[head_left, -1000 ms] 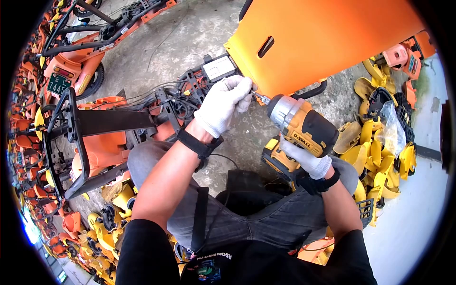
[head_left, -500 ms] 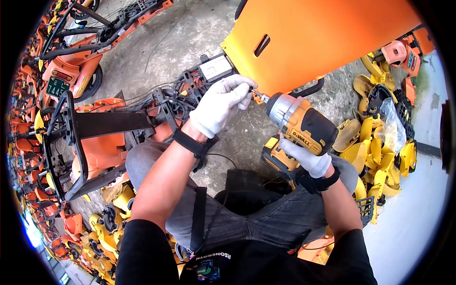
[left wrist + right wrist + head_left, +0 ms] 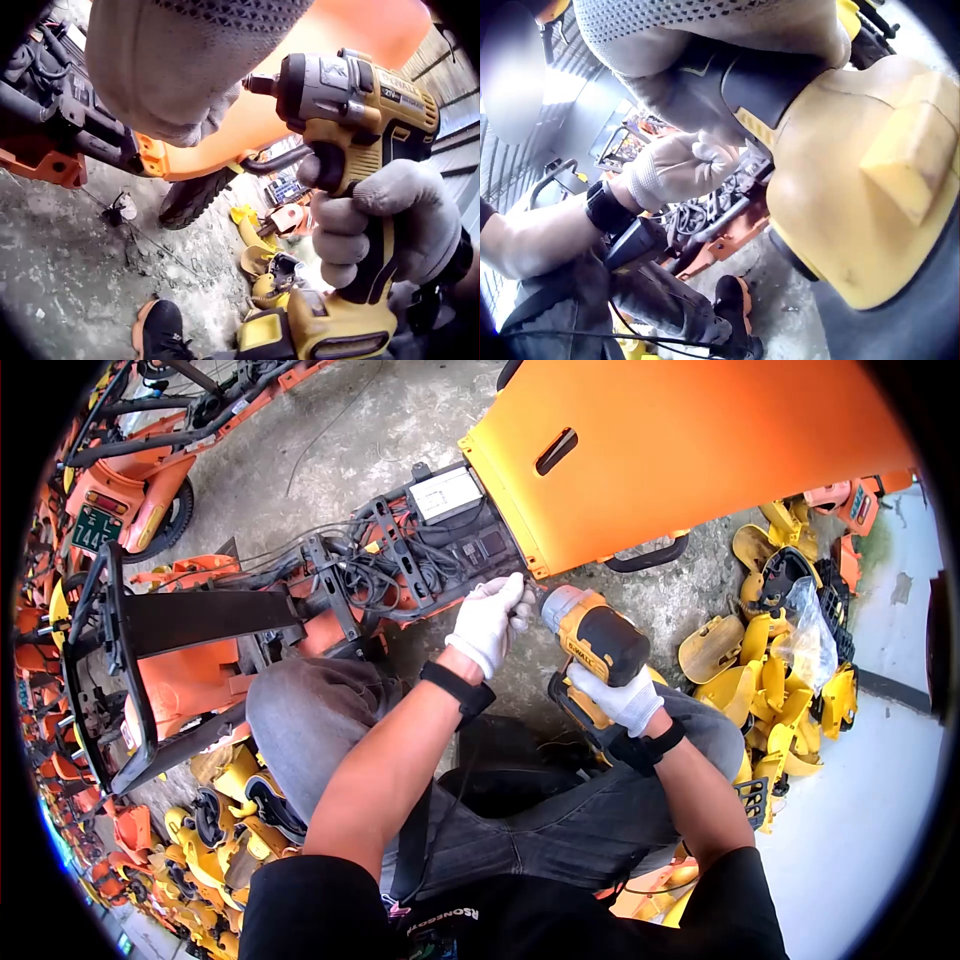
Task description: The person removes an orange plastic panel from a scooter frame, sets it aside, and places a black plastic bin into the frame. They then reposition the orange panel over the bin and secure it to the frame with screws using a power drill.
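My gloved right hand [image 3: 622, 700] grips the handle of a yellow and black cordless impact wrench [image 3: 608, 640]. In the left wrist view its forefinger lies at the trigger, and a short metal drive tip [image 3: 260, 84] sticks out of the nose. My gloved left hand [image 3: 490, 622] is level with that nose, thumb and forefinger pinched together right by the tip. The small dark piece between them is mostly hidden by the glove. Just beyond the left hand is the edge of a large orange panel [image 3: 650, 450], above a scooter frame with tangled black cables [image 3: 380, 575].
A white-labelled box [image 3: 445, 495] sits on the frame beside the panel. Yellow plastic parts [image 3: 770, 660] are heaped at the right by a white wall [image 3: 880, 800]. More yellow parts [image 3: 215, 840] lie at the lower left. An orange scooter [image 3: 125, 495] stands at the far left.
Both hands and the impact wrench have come down toward the lap, away from the panel's edge. The head view has shifted slightly. The right hand keeps its grip; the left fingers stay pinched.
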### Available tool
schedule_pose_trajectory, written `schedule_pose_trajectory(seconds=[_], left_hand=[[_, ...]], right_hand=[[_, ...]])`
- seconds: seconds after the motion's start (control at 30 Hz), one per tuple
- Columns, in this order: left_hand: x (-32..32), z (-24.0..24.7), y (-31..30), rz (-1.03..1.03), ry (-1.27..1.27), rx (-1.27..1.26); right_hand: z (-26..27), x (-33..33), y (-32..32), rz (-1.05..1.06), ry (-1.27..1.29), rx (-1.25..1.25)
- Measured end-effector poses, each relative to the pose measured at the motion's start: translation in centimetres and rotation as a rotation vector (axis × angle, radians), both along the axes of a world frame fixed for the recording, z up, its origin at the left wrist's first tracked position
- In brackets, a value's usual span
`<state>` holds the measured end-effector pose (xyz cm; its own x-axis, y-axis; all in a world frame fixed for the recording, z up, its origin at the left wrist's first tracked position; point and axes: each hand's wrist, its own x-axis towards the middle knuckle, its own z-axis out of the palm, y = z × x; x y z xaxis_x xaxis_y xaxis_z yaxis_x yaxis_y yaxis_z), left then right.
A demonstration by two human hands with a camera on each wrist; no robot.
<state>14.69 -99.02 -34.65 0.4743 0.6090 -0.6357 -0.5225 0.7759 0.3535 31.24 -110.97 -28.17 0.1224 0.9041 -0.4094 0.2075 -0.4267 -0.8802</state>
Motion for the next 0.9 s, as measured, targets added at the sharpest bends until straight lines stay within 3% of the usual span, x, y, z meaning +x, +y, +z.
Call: schedule_pose_trajectory(seconds=[0.3,0.67,0.9], left_hand=[[3.5,-3.1,1.0,-0.045,0.178,-0.016],[4.1,-4.2,2.6,-0.096,0.135,-0.224],[4.0,-4.2,3.1,-0.098,0.108,-0.294]], right_hand=[[-0.8,0.3,2.7,-0.07,-0.094,-0.094],[-1.6,0.2,4.1,-0.135,-0.174,-0.113],[-1.2,0.1,5.3,-0.053,-0.276,-0.133]])
